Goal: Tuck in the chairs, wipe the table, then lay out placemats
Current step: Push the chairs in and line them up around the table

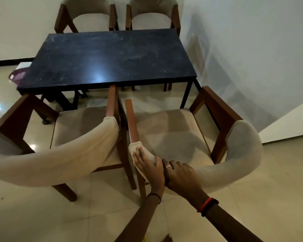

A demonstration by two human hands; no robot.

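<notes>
Your left hand [148, 165] lay flat, fingers straight, pressed on the left end of the near-right chair's [173, 133] backrest. Your right hand [180, 175] sat touching it on the same backrest, fingers curled over the top rim.

That chair stood on the bench's [112, 56] near side, right half, open front pointed at the bench's near edge. Its left armrest tip stopped short of that edge, with floor [147, 100] showing between. Its right arm stood near the bench's near-right leg.

The near-left chair [73, 130] faced the same way and sat further in, its right armrest tip meeting the bench's near edge. The two near chairs' armrests ran just beside each other, with a thin gap.

The bench's long axis ran left-right. Two far chairs [89, 20] sat against its far edge. The wall [252, 49] ran close along its right end, leaving only a narrow strip of floor. A purple item [17, 75] poked out past its left end.
</notes>
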